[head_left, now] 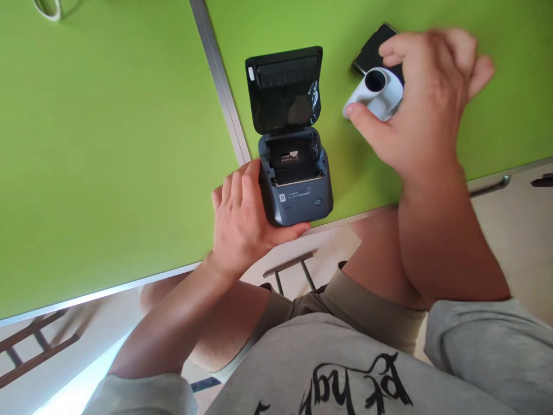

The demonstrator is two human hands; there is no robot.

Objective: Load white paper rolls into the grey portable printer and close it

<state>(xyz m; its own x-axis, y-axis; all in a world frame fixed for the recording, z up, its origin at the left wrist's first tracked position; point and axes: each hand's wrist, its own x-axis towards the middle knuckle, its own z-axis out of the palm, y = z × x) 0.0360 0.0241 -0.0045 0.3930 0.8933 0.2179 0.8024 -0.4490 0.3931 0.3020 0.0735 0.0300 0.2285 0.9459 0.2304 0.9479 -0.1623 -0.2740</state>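
Note:
A small dark blue-grey printer [298,202] stands near the table's front edge with its black lid [285,92] swung up, and its inner compartment shows a small label but no roll. My left hand [244,216] is closed round the printer's left side and lower corner, thumb along its front. To the right, my right hand [423,98] has its thumb against a white roll [384,95] with a dark round core and a loose end at the left. Its fingers are curved over the roll's far side, some spread apart. The roll is beside the printer, not touching it.
A black phone [374,49] lies behind the roll on the green table [108,144]. A metal strip [220,80] runs across the tabletop left of the printer. At the top left is a white loop [54,11]. A dark object [543,181] shows at the far right.

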